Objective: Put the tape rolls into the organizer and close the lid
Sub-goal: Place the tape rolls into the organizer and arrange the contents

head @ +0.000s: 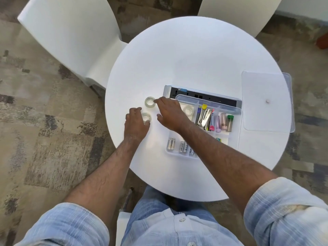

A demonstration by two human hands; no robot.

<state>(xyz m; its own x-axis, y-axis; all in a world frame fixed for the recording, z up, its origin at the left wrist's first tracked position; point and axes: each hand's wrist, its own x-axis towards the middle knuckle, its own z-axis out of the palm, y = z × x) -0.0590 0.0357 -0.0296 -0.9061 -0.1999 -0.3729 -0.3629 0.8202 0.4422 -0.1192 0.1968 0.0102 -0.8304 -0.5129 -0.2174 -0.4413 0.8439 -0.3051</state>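
My left hand [135, 124] cups one tape roll [146, 117]; my right hand [169, 112] pinches another [150, 101], the organizer [230, 137] lying under my right forearm, ready for loading.

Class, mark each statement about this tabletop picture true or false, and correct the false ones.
1. One tape roll already lies inside the organizer. True.
2. The lid is closed on the organizer. False: it lies apart on the table, to the right.
3. The right hand reaches a roll on the table. True.
4. The left hand rests inside the organizer. False: it is at a roll on the table.
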